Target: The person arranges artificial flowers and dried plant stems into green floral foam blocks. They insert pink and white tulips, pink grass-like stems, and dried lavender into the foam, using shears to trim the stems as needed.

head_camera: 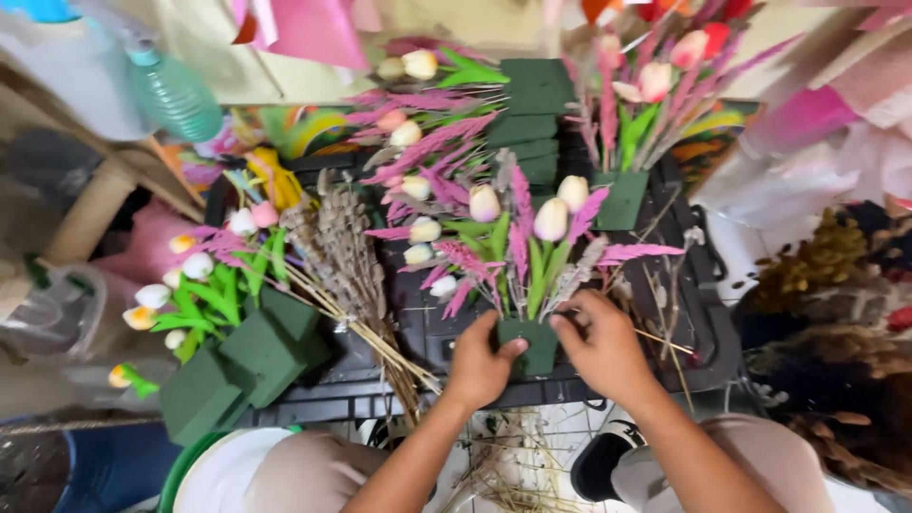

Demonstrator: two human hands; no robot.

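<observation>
1. Fingers of the left hand (483, 361) curl shut around the left side of a small dark green foam block (535, 344). The thumb presses on the front of it.
2. Fingers of the right hand (600, 344) bend down onto the top right edge of the same block, near the stems. They pinch there, but I cannot tell if they hold a stem or only the foam.
3. The small dark green foam block sits between the two hands, on the front part of a black plastic tray (708, 334).
4. Out of the block stand cream and pale pink fake tulips (551, 218), with green leaves and fluffy pink feathery sprigs (521, 228) all around them.
5. Just left of the hands lies a bundle of dry brown grass stalks (344, 249). Its straw stems run down toward the left wrist.
6. Farther left are more green foam blocks (256, 353) with white and yellow tulips lying on their sides.
7. Behind the hands is a stack of green foam bricks (534, 104), with more pink and cream flowers beside it.
8. Far left at the top stands a green see-through plastic bottle (176, 95).
9. At the bottom left is a white round bucket with a green rim (214, 470).
</observation>
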